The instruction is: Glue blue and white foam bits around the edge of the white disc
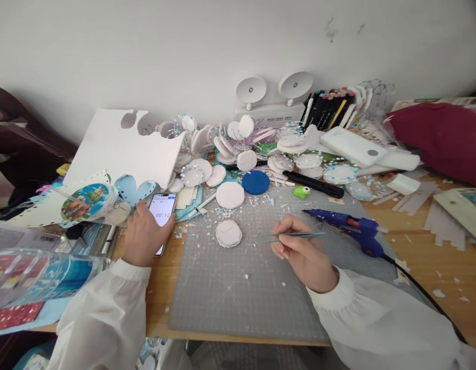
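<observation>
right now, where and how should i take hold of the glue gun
Probably take the glue gun by its handle, from the near right: it lies on its side, nozzle pointing left, away from that approach, while the handle slants right and toward you with the cord leaving its end.

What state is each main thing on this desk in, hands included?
Phone: lying down, screen lit, digits ending 00:12
Left grip: on the phone
Right grip: closed on the tweezers
Tweezers: held above the mat
Glue gun: lying on its side, cord attached, heat unclear
Blue disc: lying flat
White board: edge cut away in curves
Markers: standing bunched, slightly tilted
</observation>
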`<state>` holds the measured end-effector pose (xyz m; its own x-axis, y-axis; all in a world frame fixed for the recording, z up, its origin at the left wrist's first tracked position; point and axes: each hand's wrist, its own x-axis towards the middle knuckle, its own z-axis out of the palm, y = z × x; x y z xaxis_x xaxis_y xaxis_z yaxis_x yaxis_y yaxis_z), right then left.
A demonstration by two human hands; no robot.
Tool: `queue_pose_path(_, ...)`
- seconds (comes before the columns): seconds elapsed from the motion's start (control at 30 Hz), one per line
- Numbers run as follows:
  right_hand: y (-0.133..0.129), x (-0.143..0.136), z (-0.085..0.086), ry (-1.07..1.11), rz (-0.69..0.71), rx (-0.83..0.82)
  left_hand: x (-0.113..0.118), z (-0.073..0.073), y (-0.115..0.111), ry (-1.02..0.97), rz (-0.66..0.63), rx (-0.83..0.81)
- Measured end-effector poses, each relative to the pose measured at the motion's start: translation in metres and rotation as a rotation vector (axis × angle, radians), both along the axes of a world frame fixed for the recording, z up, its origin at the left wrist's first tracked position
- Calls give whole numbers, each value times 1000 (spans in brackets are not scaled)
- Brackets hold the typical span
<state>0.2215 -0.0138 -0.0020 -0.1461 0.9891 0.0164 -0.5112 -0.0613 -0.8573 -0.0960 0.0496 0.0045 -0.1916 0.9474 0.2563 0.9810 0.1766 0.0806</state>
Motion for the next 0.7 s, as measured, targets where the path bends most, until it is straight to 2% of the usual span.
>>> queue_pose_path(0.1,-2,1,2,-1,-19,5,15,11,-13,-52,-101,116)
queue_pose_path(0.17,-2,1,2,3,-42,9,31,21,-24,-191,-252,194)
queue_pose_path(0.27,-1,0,4,16,-64,10,60,31,-35,-462,-582,49)
queue_pose_path(0.3,-1,0,4,21,-72,11,70,32,-37,-498,-684,-15)
queue_pose_path(0.37,1,0,5,34,-89,16,85,27,-36,-488,-801,-83)
queue_pose_path(0.47,2,0,6,52,-109,23,98,12,-32,-440,-863,-154)
queue_pose_path(0.57,3,2,7,60,-117,9,100,0,-29,-464,-876,-205)
queue_pose_path(0.7,5,3,7,78,-110,-40,90,3,-28,-525,-960,-190)
